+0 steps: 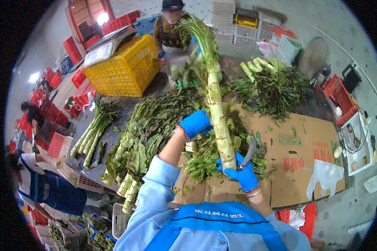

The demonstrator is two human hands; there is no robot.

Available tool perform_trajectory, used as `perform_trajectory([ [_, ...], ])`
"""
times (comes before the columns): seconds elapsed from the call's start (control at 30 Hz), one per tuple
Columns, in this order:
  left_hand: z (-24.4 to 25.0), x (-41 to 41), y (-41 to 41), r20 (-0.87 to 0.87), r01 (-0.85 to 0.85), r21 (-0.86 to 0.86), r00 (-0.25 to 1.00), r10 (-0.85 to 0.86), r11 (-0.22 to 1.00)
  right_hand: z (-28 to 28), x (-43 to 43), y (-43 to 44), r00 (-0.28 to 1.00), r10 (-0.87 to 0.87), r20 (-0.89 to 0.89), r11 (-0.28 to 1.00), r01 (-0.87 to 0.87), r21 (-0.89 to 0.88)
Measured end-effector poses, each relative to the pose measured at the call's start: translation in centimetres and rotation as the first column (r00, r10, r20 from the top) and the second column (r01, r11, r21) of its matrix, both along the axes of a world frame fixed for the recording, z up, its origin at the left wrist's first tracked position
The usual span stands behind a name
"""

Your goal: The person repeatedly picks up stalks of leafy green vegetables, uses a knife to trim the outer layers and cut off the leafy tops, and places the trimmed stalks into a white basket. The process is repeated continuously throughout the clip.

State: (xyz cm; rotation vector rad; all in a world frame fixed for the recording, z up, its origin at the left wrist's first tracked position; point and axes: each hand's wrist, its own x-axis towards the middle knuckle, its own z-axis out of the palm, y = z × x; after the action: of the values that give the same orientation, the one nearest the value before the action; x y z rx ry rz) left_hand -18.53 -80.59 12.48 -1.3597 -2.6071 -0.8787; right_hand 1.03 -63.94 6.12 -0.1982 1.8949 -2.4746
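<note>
A long stem lettuce [216,106], its lower stalk bare and its top still leafy, slants upright in front of me. Gloved in blue, my right hand [243,174] grips its cut base. A small curved knife [249,152] is also in that hand, its blade pointing up beside the stalk. My left hand [196,124], in a blue glove too, is against the left side of the stalk at mid-height; its fingers are partly hidden, so its grip is unclear. Stripped leaves [204,161] lie under the stalk on flattened cardboard [289,185].
Unstripped stem lettuces [150,128] are heaped left of my arm. Trimmed bundles lie at far left [94,135] and back right [270,81]. A yellow crate [122,69] carries a scale [106,47]. Across the table stands a person [172,34]; another person [47,185] works at left.
</note>
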Motion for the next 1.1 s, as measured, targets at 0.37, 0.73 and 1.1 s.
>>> perform_trajectory([
  [0.37,6.7,2.9,0.4,-0.013,-0.458,0.543,0.833,0.553,0.704,-0.7,0.3,-0.6,0.964,-0.188,-0.188,0.912,0.242,0.332],
  [0.73,2.6,3.8,0.6,0.417,-0.183,0.596,0.903,-0.107,0.782,2.2,0.3,0.8,0.996,0.072,0.058,0.93,-0.046,-0.365],
  [1.1,3.6,2.3,3.8,0.493,-0.349,0.64,0.87,-0.018,0.685,2.7,0.1,0.3,0.995,0.047,0.083,0.936,-0.015,-0.352],
])
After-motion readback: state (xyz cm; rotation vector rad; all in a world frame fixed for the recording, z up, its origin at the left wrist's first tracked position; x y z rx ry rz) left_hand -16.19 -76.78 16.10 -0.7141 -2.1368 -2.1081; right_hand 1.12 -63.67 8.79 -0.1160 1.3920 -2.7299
